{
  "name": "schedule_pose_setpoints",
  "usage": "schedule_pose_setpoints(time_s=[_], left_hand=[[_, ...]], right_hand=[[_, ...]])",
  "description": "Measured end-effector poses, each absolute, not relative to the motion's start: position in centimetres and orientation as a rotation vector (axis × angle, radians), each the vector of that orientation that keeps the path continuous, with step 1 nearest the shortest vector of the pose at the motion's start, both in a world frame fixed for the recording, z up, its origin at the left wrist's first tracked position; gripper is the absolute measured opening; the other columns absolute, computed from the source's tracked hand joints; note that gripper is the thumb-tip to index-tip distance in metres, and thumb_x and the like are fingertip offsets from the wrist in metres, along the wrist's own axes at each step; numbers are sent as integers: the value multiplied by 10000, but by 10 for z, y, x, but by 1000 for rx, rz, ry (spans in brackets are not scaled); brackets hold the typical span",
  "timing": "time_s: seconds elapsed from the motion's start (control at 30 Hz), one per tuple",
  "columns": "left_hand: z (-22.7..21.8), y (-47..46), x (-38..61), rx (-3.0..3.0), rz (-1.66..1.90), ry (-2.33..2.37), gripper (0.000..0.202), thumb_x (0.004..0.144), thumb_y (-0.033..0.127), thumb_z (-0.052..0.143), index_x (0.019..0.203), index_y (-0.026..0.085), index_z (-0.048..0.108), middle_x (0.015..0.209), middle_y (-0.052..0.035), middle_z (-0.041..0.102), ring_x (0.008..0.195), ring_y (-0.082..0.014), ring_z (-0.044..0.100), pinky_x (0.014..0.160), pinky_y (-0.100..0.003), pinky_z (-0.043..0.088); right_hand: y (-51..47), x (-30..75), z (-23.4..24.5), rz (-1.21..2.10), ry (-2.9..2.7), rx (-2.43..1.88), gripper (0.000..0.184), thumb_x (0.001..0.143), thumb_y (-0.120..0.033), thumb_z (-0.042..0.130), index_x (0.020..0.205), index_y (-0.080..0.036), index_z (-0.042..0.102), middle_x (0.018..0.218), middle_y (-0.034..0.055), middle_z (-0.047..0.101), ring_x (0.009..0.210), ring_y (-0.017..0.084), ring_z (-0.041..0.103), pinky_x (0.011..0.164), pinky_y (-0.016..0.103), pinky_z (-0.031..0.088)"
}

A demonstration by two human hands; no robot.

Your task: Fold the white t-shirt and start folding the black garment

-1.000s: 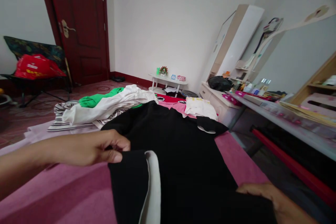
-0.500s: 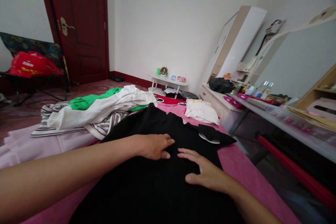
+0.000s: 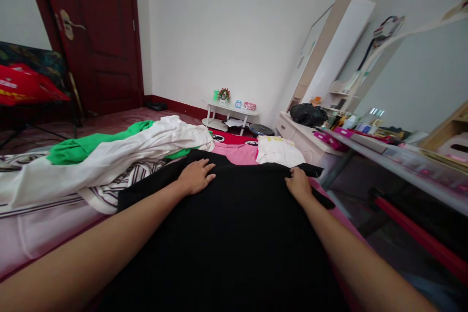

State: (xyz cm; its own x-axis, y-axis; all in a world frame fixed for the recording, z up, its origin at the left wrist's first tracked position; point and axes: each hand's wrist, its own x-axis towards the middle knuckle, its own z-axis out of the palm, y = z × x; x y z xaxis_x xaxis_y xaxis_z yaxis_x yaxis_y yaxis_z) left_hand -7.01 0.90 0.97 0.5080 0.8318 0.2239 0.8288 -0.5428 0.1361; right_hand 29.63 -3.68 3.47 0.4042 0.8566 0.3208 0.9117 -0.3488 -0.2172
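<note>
A black shirt (image 3: pixel 234 234) lies spread out on the pink bed cover, its far edge running across in front of me. My left hand (image 3: pixel 196 177) rests on the shirt's far left part, fingers stretched out over the cloth. At the far right of the shirt, my right hand (image 3: pixel 299 185) has its fingers curled and closed on the cloth near the edge. Parts of the shirt stick out beyond both hands.
Left of the shirt lie a white garment (image 3: pixel 109 156), a green one (image 3: pixel 98 141) and a striped one (image 3: pixel 124 178). A folded white garment (image 3: pixel 280 150) sits beyond its far edge. A cluttered desk (image 3: pixel 395 161) stands close on the right.
My hands have moved apart from the middle of the shirt, the left one to the far left, the right one to the far right. The right fingers have closed on the cloth.
</note>
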Motion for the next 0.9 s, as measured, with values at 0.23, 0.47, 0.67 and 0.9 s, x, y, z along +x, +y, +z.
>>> schedule_pose_setpoints(time_s=[0.23,0.47,0.67,0.9], left_hand=[[10,9,-70,2653,550,1608,504,916,477,376,1341,224,470,1484,-113,324,1254,-292,456,1028,-402,362],[20,20,-65,2415,691,1976,645,848,359,549,1427,234,295,1435,-154,370,1084,-291,588,859,-351,483],[25,36,-69,2179,683,1952,323,735,363,672,1026,224,662,1029,-93,681,1015,-284,617,845,-336,474],[68,72,-56,1992,899,1960,265,854,331,505,948,150,674,782,-76,694,830,-215,663,726,-274,493]], right_hand=[[-15,295,43,-160,-1545,-2507,355,902,-343,410,1114,-131,600,1092,205,625,1074,330,587,850,446,462],[-4,323,52,129,-1655,-2507,504,621,-389,778,1039,-147,634,963,120,683,934,276,646,751,349,505],[-25,322,46,360,-1401,-2338,277,637,-311,765,849,-172,653,534,-8,610,508,181,627,490,271,491],[0,322,76,219,-1070,-2038,139,786,-252,617,857,-133,619,626,55,662,595,183,672,503,238,515]])
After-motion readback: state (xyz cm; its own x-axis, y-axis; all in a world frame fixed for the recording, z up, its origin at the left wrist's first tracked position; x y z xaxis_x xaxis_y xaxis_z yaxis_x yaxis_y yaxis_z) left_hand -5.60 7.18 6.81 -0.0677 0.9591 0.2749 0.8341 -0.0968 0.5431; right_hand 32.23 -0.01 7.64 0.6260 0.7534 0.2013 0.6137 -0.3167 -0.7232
